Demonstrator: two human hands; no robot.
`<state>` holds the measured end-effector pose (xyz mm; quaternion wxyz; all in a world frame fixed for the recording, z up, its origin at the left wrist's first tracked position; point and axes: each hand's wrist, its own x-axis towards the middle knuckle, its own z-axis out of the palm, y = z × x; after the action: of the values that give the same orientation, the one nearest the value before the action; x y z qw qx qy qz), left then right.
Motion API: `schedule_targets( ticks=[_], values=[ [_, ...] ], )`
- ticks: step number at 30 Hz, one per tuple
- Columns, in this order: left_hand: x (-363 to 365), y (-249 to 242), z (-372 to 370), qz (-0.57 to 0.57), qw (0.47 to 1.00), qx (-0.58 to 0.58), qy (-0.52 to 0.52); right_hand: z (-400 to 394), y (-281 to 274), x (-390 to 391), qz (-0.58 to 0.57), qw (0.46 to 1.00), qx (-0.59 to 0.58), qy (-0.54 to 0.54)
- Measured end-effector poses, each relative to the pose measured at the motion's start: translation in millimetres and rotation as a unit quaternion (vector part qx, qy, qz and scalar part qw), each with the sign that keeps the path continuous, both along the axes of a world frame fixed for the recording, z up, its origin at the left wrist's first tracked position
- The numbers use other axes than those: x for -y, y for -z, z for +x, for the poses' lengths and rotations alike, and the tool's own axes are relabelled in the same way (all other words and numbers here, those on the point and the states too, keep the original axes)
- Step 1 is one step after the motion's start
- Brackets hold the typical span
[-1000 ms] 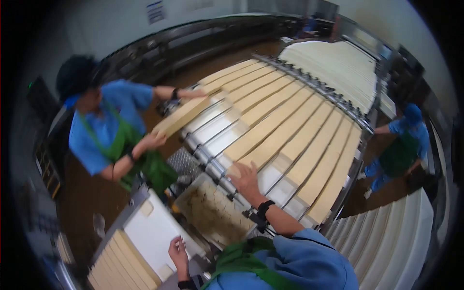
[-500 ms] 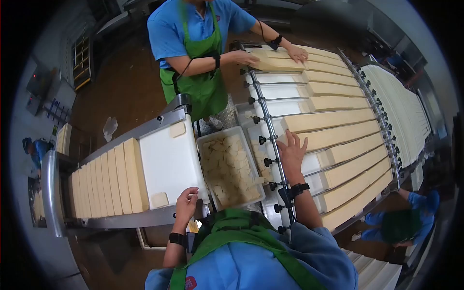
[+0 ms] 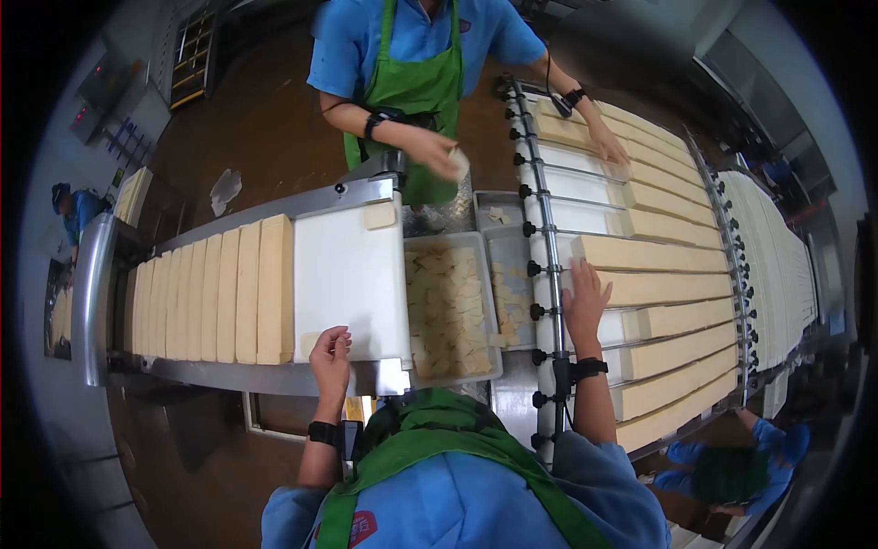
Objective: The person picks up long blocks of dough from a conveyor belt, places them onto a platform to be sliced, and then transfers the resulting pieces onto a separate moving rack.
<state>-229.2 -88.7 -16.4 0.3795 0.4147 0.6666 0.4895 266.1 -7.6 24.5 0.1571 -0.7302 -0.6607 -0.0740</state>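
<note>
My left hand (image 3: pixel 330 358) is over the front edge of the white belt (image 3: pixel 347 284), fingers loosely curled with nothing visible in them. Just beyond its fingertips lies a small pale slice (image 3: pixel 311 340), partly covered. My right hand (image 3: pixel 586 306) reaches over the metal rail, fingers extended and touching the near end of a long pale-yellow block (image 3: pixel 672 288). Another long block (image 3: pixel 651 255) lies just beyond it. Thin rods separate the lanes. Further blocks (image 3: pixel 206 295) stand side by side at the left end of the white belt.
Opposite me, a co-worker (image 3: pixel 416 87) in a green apron holds a small pale piece (image 3: pixel 459 165). A grey bin (image 3: pixel 495 302) of offcuts sits between the belts. A rail (image 3: pixel 549 229) with black knobs edges the lanes. Another person (image 3: pixel 745 467) is at lower right.
My view has shifted, moving the scene rightward. The co-worker's one hand has left the blocks and swung toward the bin with a piece. My hands keep roughly their places.
</note>
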Motion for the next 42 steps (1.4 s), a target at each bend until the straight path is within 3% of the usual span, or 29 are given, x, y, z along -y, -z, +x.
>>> schedule_targets(
  ticks=[2,6,8,10,13,15,18,21,25,30,33,42],
  values=[
    [6.8,2.5,-15.8,-0.001,1.000,0.011,-0.029,2.4,-0.6,1.4,-0.027,0.999,-0.046,-0.007],
    [28.4,16.2,-44.6,0.030,0.991,0.000,-0.127,8.9,12.7,-1.1,-0.089,0.995,0.041,0.022],
    [40.3,13.8,-55.0,0.040,0.981,-0.033,-0.189,7.0,18.7,-0.8,-0.094,0.992,0.085,0.025],
    [48.8,10.4,-66.2,0.016,0.947,-0.156,-0.281,-23.3,-0.1,-6.5,-0.044,0.991,0.116,0.043],
    [57.0,9.5,-86.9,-0.061,0.919,-0.148,-0.360,-95.1,-23.0,-32.5,0.055,0.994,0.081,-0.054],
    [61.4,38.9,-110.2,-0.098,0.905,-0.161,-0.382,-165.7,-33.7,-49.6,0.090,0.950,-0.092,-0.285],
    [52.3,51.2,-131.5,-0.105,0.902,-0.183,-0.376,-305.4,-63.3,-58.7,0.016,0.884,-0.147,-0.444],
    [34.9,32.3,-144.0,-0.079,0.914,-0.215,-0.335,-436.0,-70.6,-82.6,-0.053,0.799,-0.205,-0.562],
    [20.7,25.8,-161.8,-0.092,0.931,-0.223,-0.275,-561.8,-31.5,-112.7,-0.114,0.821,-0.126,-0.544],
    [19.1,6.2,-163.1,-0.112,0.944,-0.209,-0.230,-642.6,26.1,-159.5,-0.144,0.865,-0.001,-0.480],
    [18.1,6.2,-162.3,-0.133,0.941,-0.220,-0.218,-651.1,55.2,-187.4,-0.031,0.913,0.021,-0.405],
    [16.3,0.4,-164.1,-0.163,0.950,-0.182,-0.192,-647.6,56.5,-223.6,-0.123,0.926,-0.007,-0.358]
  ],
)
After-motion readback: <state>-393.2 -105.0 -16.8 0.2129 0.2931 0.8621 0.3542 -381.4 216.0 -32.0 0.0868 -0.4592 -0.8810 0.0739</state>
